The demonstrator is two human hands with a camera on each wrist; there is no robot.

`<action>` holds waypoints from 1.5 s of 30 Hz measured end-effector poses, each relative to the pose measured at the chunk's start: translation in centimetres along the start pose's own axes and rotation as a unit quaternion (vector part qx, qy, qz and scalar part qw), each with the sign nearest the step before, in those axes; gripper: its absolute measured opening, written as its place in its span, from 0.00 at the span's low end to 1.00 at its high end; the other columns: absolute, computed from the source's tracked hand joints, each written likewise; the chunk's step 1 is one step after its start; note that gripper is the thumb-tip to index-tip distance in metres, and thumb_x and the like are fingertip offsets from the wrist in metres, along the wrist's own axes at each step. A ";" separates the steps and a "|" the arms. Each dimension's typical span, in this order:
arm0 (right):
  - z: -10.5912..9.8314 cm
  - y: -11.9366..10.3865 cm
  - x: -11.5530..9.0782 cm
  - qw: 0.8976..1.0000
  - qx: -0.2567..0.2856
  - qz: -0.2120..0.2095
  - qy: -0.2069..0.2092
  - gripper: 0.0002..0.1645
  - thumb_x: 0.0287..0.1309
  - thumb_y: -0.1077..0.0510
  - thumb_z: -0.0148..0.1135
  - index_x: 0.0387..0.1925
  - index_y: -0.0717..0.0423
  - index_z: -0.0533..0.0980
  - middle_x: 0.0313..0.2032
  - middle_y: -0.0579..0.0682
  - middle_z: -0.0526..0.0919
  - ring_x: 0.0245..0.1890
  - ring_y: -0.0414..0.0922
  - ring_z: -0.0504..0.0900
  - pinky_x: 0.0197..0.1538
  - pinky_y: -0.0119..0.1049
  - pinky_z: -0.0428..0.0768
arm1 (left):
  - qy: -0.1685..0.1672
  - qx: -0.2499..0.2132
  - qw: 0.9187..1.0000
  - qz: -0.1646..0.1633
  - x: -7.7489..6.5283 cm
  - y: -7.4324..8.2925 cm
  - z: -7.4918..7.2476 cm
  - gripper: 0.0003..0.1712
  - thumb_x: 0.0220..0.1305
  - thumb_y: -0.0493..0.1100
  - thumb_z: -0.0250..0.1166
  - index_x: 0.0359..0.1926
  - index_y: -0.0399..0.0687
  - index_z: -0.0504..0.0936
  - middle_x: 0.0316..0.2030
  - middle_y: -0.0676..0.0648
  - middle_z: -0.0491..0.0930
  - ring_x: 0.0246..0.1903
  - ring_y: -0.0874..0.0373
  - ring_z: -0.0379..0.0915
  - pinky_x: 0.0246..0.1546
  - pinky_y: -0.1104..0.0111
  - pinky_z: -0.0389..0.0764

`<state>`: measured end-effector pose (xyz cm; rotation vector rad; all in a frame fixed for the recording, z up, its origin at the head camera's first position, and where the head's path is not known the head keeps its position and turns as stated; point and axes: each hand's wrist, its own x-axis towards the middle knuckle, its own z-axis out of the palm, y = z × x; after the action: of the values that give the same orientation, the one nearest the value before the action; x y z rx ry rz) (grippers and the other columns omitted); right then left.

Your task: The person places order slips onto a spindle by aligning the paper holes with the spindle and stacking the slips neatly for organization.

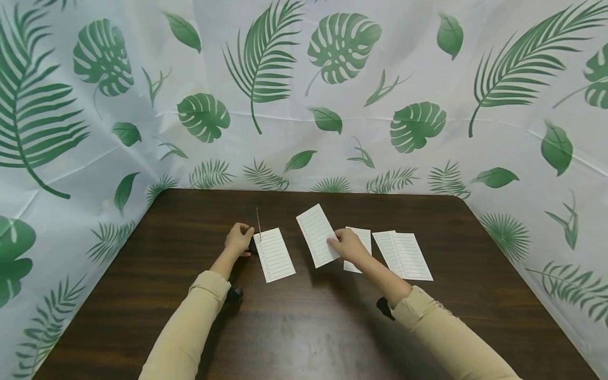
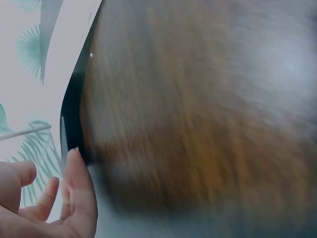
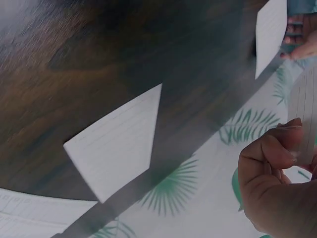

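Note:
My right hand holds up a white lined card, pinched at its lower right edge between thumb and fingers. In the right wrist view, the same lined card lies partly past the frame's right edge. To the left, another lined card sits over a black base, with a thin upright spike at its upper left corner. My left hand is at that card's left side. In the left wrist view, one fingertip touches the base's edge while the thumb stands apart from it.
Right of the held card, a single lined card lies on the dark wooden table, partly behind my right hand. Two overlapping lined cards lie farther right. A white leaf-print curtain stands along the table's back and sides.

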<state>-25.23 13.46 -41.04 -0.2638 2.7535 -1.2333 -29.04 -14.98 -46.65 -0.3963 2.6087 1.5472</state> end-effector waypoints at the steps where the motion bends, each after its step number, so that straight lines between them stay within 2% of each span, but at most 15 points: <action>1: 0.1 -0.1 -0.1 1.000 0.007 0.005 0.001 0.12 0.62 0.63 0.53 0.32 0.71 0.76 0.21 0.54 0.78 0.16 0.38 0.71 0.16 0.27 0.73 | 0.011 0.015 1.000 0.015 -0.1 0.0 0.0 0.20 0.71 0.46 0.50 0.56 0.37 0.68 0.52 0.30 0.70 0.28 0.49 0.78 0.18 0.72 0.82; 4: 0.3 -0.3 -0.5 0.999 0.031 0.010 -0.003 0.14 0.63 0.62 0.52 0.38 0.72 0.76 0.25 0.57 0.81 0.19 0.38 0.73 0.18 0.31 0.76 | 0.043 0.049 0.996 0.062 -0.6 0.1 0.1 0.16 0.69 0.44 0.53 0.48 0.37 0.74 0.45 0.32 0.77 0.15 0.59 0.74 0.16 0.72 0.81; 6: 0.5 -0.4 -0.8 0.999 0.049 0.010 -0.007 0.14 0.64 0.62 0.52 0.40 0.73 0.76 0.26 0.59 0.83 0.19 0.38 0.73 0.18 0.30 0.75 | 0.060 0.058 0.992 0.091 -1.0 0.1 0.2 0.14 0.68 0.43 0.54 0.46 0.36 0.76 0.39 0.34 0.80 0.11 0.63 0.71 0.15 0.72 0.79; 11: 1.0 -0.7 -1.1 0.996 0.082 -0.001 -0.025 0.16 0.64 0.62 0.51 0.44 0.74 0.75 0.28 0.61 0.84 0.16 0.37 0.73 0.15 0.28 0.69 | 0.075 0.031 0.989 0.126 -2.7 0.1 0.0 0.14 0.68 0.42 0.55 0.45 0.33 0.76 0.24 0.40 0.77 0.10 0.60 0.71 0.12 0.71 0.79; 14: 1.2 -0.9 -1.1 0.995 0.094 -0.005 -0.032 0.17 0.65 0.62 0.50 0.45 0.74 0.75 0.28 0.61 0.85 0.16 0.36 0.73 0.14 0.27 0.68 | 0.052 -0.001 0.990 0.129 -3.9 0.6 0.0 0.16 0.69 0.44 0.54 0.45 0.32 0.76 0.23 0.44 0.73 0.14 0.58 0.72 0.14 0.71 0.80; 17: 1.5 -1.3 -1.1 0.993 0.108 -0.014 -0.041 0.17 0.65 0.62 0.50 0.44 0.75 0.75 0.27 0.60 0.84 0.16 0.34 0.73 0.15 0.26 0.67 | 0.005 -0.046 0.989 0.142 -4.8 1.5 0.3 0.19 0.71 0.46 0.52 0.45 0.30 0.77 0.24 0.43 0.73 0.18 0.59 0.71 0.15 0.72 0.80; 20: 1.9 -1.7 -1.4 0.990 0.131 -0.027 -0.055 0.17 0.65 0.63 0.49 0.43 0.77 0.74 0.24 0.58 0.83 0.15 0.35 0.71 0.16 0.26 0.66 | -0.044 -0.106 0.983 0.146 -5.6 2.4 0.9 0.24 0.73 0.48 0.48 0.45 0.28 0.78 0.26 0.44 0.72 0.20 0.60 0.68 0.15 0.74 0.78; 23: 2.4 -2.1 -2.0 0.986 0.152 -0.026 -0.061 0.17 0.65 0.64 0.48 0.43 0.77 0.74 0.23 0.55 0.83 0.14 0.37 0.70 0.16 0.27 0.65 | -0.065 -0.152 0.976 0.142 -6.2 3.2 1.7 0.26 0.74 0.49 0.45 0.45 0.28 0.77 0.26 0.47 0.71 0.21 0.61 0.67 0.15 0.75 0.78; 28: 2.9 -2.5 -2.4 0.984 0.166 -0.037 -0.056 0.16 0.64 0.64 0.49 0.42 0.76 0.75 0.23 0.56 0.82 0.14 0.38 0.70 0.16 0.27 0.64 | -0.053 -0.166 0.974 0.144 -6.6 4.6 2.1 0.19 0.70 0.46 0.54 0.38 0.30 0.77 0.25 0.50 0.72 0.21 0.61 0.69 0.15 0.75 0.78; 31: 3.0 -2.7 -2.4 0.983 0.167 -0.046 -0.057 0.16 0.65 0.63 0.50 0.42 0.76 0.75 0.22 0.55 0.82 0.13 0.38 0.69 0.15 0.26 0.64 | -0.044 -0.147 0.976 0.155 -7.5 6.0 1.3 0.14 0.65 0.41 0.60 0.33 0.30 0.77 0.24 0.46 0.73 0.20 0.61 0.69 0.15 0.76 0.78; 33: 3.0 -2.8 -2.4 0.984 0.163 -0.049 -0.058 0.15 0.65 0.62 0.51 0.41 0.75 0.75 0.21 0.54 0.81 0.13 0.38 0.68 0.15 0.25 0.64 | -0.042 -0.139 0.977 0.155 -7.5 6.2 1.0 0.13 0.64 0.39 0.61 0.31 0.30 0.77 0.24 0.43 0.74 0.20 0.60 0.70 0.14 0.76 0.77; 36: 3.1 -3.0 -2.5 0.984 0.154 -0.056 -0.065 0.14 0.65 0.62 0.52 0.38 0.74 0.75 0.18 0.50 0.80 0.13 0.37 0.67 0.15 0.24 0.65 | -0.040 -0.126 0.980 0.146 -7.5 6.3 0.4 0.13 0.64 0.39 0.61 0.31 0.29 0.77 0.25 0.40 0.74 0.20 0.58 0.70 0.14 0.75 0.77; 38: 3.3 -3.1 -2.5 0.984 0.152 -0.057 -0.067 0.14 0.64 0.62 0.52 0.35 0.74 0.75 0.17 0.47 0.78 0.12 0.36 0.66 0.16 0.24 0.66 | -0.038 -0.124 0.981 0.143 -6.7 5.6 0.5 0.13 0.65 0.41 0.60 0.32 0.31 0.78 0.25 0.42 0.74 0.20 0.58 0.70 0.14 0.76 0.77; 42: 3.3 -3.5 -2.1 0.984 0.156 -0.058 -0.064 0.12 0.64 0.64 0.52 0.34 0.73 0.75 0.16 0.45 0.77 0.11 0.35 0.65 0.16 0.23 0.66 | -0.033 -0.118 0.982 0.145 -6.5 6.0 -0.3 0.15 0.69 0.42 0.54 0.36 0.32 0.78 0.26 0.41 0.75 0.21 0.58 0.70 0.15 0.74 0.78; 45: 3.2 -4.2 -1.7 0.984 0.159 -0.065 -0.056 0.12 0.64 0.64 0.52 0.33 0.73 0.75 0.16 0.47 0.77 0.11 0.36 0.65 0.16 0.24 0.66 | -0.024 -0.117 0.981 0.152 -6.3 6.6 -1.0 0.18 0.72 0.44 0.49 0.34 0.32 0.76 0.25 0.44 0.74 0.20 0.60 0.69 0.15 0.75 0.79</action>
<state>-22.59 8.76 -39.96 -0.4693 2.4317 -1.6101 -24.70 -11.73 -39.26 0.0317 2.5487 1.9396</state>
